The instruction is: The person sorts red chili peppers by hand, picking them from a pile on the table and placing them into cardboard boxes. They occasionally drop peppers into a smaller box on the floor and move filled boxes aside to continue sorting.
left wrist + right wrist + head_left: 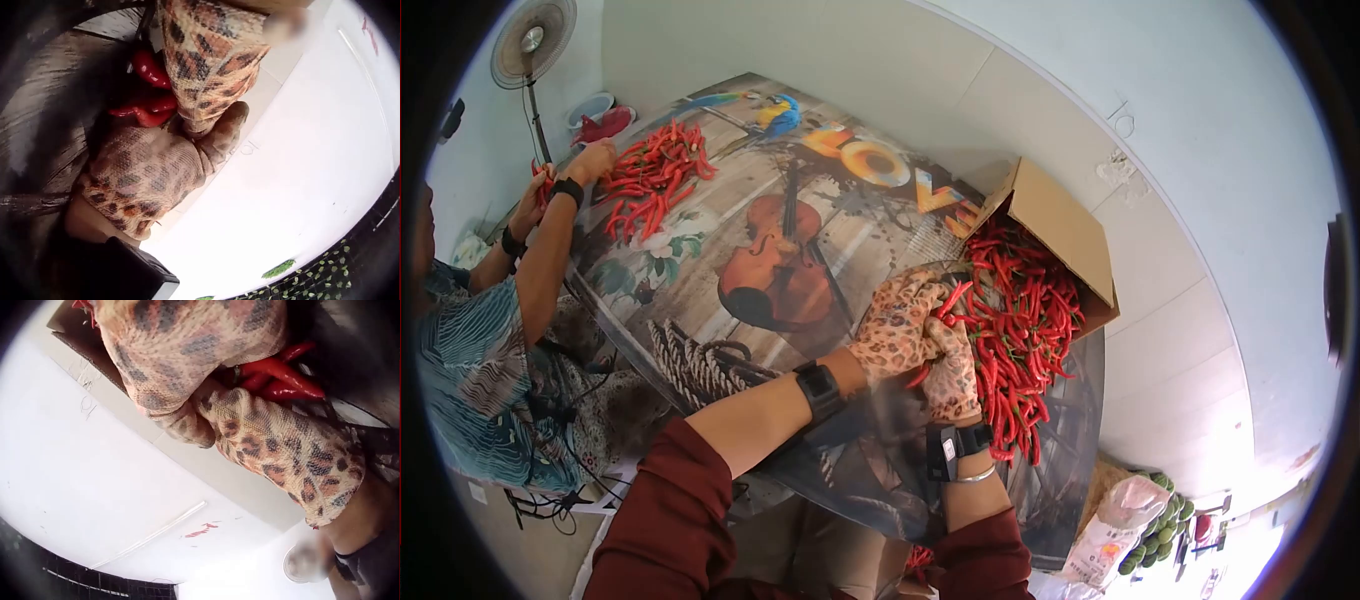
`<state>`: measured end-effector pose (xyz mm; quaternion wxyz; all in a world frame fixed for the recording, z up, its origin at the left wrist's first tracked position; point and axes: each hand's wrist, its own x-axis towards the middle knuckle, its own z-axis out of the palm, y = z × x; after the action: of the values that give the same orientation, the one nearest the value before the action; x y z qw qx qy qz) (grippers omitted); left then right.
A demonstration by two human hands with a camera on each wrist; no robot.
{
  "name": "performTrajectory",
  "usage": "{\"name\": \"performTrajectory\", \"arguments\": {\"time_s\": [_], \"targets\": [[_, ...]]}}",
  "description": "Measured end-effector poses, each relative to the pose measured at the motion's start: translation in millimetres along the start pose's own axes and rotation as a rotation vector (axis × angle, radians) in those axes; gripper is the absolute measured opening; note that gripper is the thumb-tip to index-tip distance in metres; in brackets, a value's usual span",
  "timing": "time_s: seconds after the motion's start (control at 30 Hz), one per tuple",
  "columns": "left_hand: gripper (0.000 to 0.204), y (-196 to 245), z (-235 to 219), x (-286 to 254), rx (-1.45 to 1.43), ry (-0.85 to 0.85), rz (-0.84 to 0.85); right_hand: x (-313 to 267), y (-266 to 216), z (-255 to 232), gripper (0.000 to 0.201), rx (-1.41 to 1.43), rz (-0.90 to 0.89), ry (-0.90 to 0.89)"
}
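Both my hands wear leopard-print gloves and meet at the left edge of a heap of red chili peppers [1020,340]. My left hand [900,315] curls round a few red chili peppers [953,298], whose ends stick out between the two gloves. Close against it, my right hand [952,370] grips the same small bunch from the near side. The left wrist view shows glossy peppers [150,69] between the gloves, and in the right wrist view pepper ends [287,378] poke out beside them. The gloves hide most of the bunch.
A cardboard box [1065,220] lies on its side against the wall, peppers spilling from it onto the printed tablecloth [850,250]. Across the table a seated person [490,350] handles peppers beside a second pile [660,170]. A fan [532,40] stands behind; a sack [1120,520] stands lower right.
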<state>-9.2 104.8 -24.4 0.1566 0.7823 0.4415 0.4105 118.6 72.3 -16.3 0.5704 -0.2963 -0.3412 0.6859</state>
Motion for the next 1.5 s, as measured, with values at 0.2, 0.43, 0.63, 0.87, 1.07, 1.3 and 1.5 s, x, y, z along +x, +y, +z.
{"name": "performTrajectory", "arguments": {"time_s": [0.2, 0.43, 0.63, 0.87, 1.07, 1.3, 1.5], "targets": [[0.074, -6, 10, -2, -0.076, 0.015, 0.020, -3, -3, 5, 0.029, -0.183, -0.045, 0.059], [0.081, -4, 7, 2, -0.083, 0.050, 0.071, 1, 0, -11, 0.034, -0.010, 0.051, 0.071], [0.078, 4, 0, 3, -0.125, 0.114, 0.097, 4, 4, -17, 0.044, 0.062, 0.095, 0.116], [0.064, -3, 4, 5, -0.165, 0.151, 0.115, 3, -2, -2, 0.046, 0.065, 0.096, 0.051], [0.049, -5, 11, 11, -0.278, 0.214, 0.045, 8, 9, -23, 0.026, -0.023, -0.002, -0.116], [0.046, -8, 11, 10, -0.305, 0.186, 0.007, 6, 6, -24, 0.030, -0.167, 0.004, -0.111], [0.041, -13, 13, 10, -0.111, 0.160, 0.180, 3, -2, -12, 0.035, -0.039, 0.141, -0.071]]}}
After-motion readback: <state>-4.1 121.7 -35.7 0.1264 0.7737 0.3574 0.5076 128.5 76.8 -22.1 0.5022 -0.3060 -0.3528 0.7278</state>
